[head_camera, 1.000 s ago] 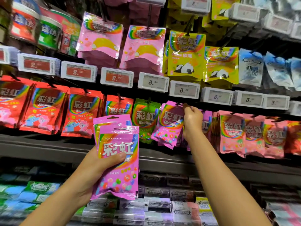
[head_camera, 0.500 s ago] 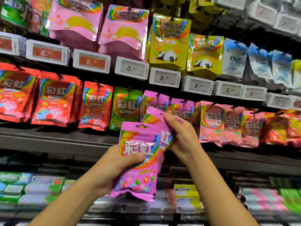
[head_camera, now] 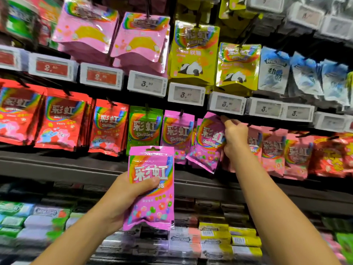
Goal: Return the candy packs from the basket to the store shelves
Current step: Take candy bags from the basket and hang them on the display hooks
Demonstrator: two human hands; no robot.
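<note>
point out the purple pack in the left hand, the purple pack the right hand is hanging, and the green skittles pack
purple pack in the left hand (head_camera: 152,188), head view, on its front, at the white lettering.
purple pack being hung (head_camera: 207,142), head view, middle of its tilted front.
green Skittles pack (head_camera: 144,129), head view, on its front logo.

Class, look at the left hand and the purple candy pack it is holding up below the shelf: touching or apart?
Touching. The head view shows the left hand gripping the purple candy pack, thumb pressed across its front.

Left hand (head_camera: 122,197) grips purple pack (head_camera: 152,190); right hand (head_camera: 234,138) pinches hanging pack (head_camera: 207,142).
</note>
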